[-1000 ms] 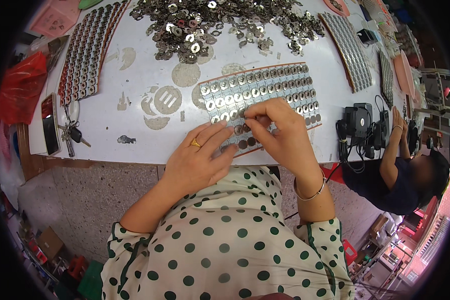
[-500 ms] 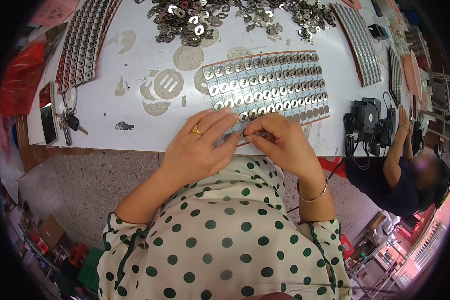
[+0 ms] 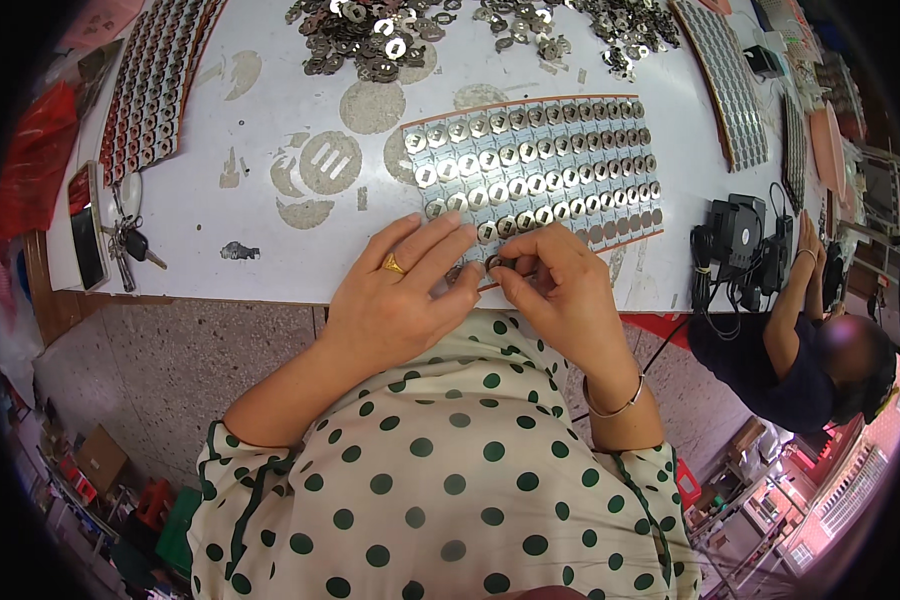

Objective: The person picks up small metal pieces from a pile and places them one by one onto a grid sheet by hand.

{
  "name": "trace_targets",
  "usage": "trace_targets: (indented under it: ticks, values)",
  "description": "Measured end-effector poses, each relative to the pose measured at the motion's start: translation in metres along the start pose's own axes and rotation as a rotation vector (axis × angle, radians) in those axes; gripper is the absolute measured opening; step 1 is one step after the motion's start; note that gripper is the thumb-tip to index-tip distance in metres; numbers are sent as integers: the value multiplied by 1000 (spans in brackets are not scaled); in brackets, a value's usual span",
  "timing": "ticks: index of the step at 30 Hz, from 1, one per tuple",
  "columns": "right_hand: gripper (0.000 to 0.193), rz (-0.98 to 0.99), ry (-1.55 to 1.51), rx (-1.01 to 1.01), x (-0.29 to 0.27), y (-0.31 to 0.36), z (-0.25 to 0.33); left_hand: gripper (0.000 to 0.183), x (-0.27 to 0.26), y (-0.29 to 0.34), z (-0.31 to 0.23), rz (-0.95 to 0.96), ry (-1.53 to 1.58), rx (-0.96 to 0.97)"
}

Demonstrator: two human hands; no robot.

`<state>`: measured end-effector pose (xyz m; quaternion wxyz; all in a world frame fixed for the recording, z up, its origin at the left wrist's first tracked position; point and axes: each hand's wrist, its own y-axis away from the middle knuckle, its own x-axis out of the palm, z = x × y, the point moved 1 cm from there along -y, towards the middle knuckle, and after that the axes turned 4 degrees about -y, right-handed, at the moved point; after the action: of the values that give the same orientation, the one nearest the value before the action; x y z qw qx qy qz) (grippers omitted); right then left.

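A panel of small round metal pieces, set in rows on a pale backing with brown edges, lies at the table's front edge. My left hand, wearing a gold ring, rests on the panel's near left corner with its fingers stretched out. Its thumb reaches toward my right fingertips. My right hand pinches a small round metal disc between thumb and index finger over the panel's nearest row. The fingers partly cover this disc and the row under it. At the row's right end the discs look darker and duller.
Loose metal pieces are heaped at the far side. Similar panels stand at far left and far right. A phone and keys lie left. A black adapter with cables sits right, near another person.
My right fingertips have shifted slightly, and the disc between them shows more plainly. My left hand stays almost in place on the panel. The whole view has moved a little.
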<state>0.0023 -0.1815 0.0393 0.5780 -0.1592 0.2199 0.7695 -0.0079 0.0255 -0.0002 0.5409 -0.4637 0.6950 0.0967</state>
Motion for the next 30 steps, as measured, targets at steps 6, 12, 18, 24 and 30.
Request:
trace_targets:
  ticks: [6, 12, 18, 24, 30]
  values:
    - [18, -31, 51, 16, 4, -1, 0, 24, 0, 0, 1, 13, 1, -4]
    - [17, -27, 70, 51, 5, 0, 5, 23, 1, 0, 2, -3, 18, -22]
    - [17, -35, 104, -88, 9, 6, -1, 26, 2, 1, 1, -11, 26, -33]
    - [16, -51, 95, -3, 11, 7, 1, 29, 2, 1, 1, -2, 75, -80]
    - [15, -84, 73, 60, 12, 7, -1, 29, 2, 0, 3, -16, 85, -81]
